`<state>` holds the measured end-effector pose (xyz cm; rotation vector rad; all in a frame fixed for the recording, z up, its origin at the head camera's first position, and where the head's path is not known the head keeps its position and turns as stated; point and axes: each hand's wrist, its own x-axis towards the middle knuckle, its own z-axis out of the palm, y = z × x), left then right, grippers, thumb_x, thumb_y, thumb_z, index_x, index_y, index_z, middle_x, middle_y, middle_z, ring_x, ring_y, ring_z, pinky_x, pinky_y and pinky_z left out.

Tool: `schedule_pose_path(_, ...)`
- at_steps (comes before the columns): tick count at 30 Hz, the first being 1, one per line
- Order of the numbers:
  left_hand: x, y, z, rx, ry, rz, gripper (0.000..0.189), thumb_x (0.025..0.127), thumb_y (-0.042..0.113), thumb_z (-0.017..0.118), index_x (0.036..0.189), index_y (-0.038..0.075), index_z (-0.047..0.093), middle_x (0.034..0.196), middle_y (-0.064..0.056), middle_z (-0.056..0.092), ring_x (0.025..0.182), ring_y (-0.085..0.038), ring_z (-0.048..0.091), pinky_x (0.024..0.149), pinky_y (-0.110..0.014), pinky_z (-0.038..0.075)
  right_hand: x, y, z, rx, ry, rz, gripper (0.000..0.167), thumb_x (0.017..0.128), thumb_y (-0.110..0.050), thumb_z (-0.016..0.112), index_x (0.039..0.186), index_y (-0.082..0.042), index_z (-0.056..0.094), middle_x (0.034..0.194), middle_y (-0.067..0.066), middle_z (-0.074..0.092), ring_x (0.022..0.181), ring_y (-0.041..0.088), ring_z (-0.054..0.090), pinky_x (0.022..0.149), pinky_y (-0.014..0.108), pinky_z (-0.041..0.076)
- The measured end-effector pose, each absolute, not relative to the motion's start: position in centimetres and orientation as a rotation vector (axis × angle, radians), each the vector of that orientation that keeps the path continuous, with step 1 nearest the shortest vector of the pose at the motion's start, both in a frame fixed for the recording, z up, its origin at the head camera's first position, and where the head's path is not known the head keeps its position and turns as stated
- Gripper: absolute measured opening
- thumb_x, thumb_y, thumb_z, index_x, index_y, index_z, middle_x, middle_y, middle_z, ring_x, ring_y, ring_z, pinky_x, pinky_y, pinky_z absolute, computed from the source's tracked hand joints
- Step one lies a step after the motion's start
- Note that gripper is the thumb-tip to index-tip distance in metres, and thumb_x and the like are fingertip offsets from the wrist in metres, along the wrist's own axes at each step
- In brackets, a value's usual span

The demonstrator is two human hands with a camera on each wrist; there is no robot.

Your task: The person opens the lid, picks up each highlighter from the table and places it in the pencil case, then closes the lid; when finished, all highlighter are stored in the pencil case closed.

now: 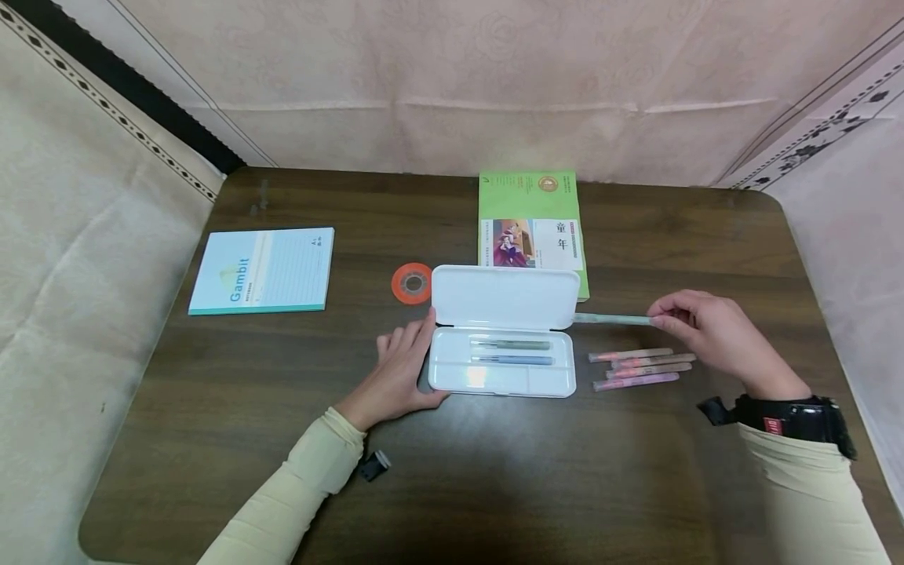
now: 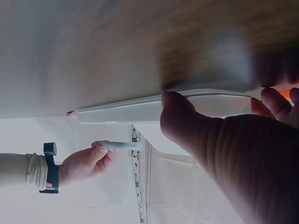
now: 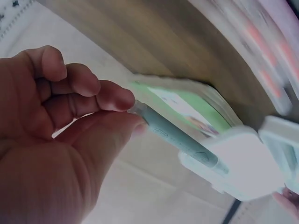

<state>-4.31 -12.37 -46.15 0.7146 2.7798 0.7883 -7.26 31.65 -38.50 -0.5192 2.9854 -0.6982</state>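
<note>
A white pencil case lies with its lid raised in the middle of the table; a grey-green pen and a blue pen are inside. My left hand holds the case's left end, thumb at the front corner and fingers toward the hinge side. In the left wrist view the thumb presses the case's near wall. My right hand pinches one end of a pale green pen between thumb and fingertips. That pen points left toward the case, above the table. Several pink and purple pens lie below it.
A green book lies behind the case, partly covered by its lid. An orange tape roll sits left of the lid. A light blue notebook lies at the left of the wooden table.
</note>
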Motion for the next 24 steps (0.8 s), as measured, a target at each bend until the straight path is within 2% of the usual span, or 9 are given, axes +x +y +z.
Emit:
schedule_pose_path(7,-4.3,-12.4,-46.2,0.714,2.776,0.787,0.121,0.073,0.045,0.084,0.159,0.007,0.007,0.145,-0.015,0.041,0.112,-0.027,0.04,0.087,-0.042,0.022,-7.4,27.4,-38.4,-0.691,2.946,-0.692,0.005,0.089,-0.009,0.072,0.093,-0.012,0.071,0.086,-0.001,0.067,0.076,0.011,0.052,0.066,0.027,0.045)
schedule_pose_path(13,-4.3,-12.4,-46.2,0.723,2.778,0.793,0.12,0.073,0.044,0.084,0.159,0.006,0.008,0.145,-0.015,0.041,0.111,-0.027,0.04,0.087,-0.042,0.022,-7.3,24.4,-39.2,-0.659,2.838,-0.64,0.003,0.091,-0.012,0.069,0.093,-0.011,0.071,0.086,0.0,0.066,0.08,0.015,0.053,0.072,0.035,0.046)
schedule_pose_path(24,-4.3,-12.5,-46.3,0.728,2.785,0.803,0.12,0.073,0.044,0.084,0.159,0.006,0.008,0.145,-0.015,0.041,0.112,-0.027,0.04,0.087,-0.042,0.022,-7.2,21.2,-41.1,-0.674,2.748,-0.646,0.009,0.091,-0.015,0.07,0.098,-0.011,0.072,0.086,-0.001,0.065,0.08,0.015,0.053,0.073,0.034,0.046)
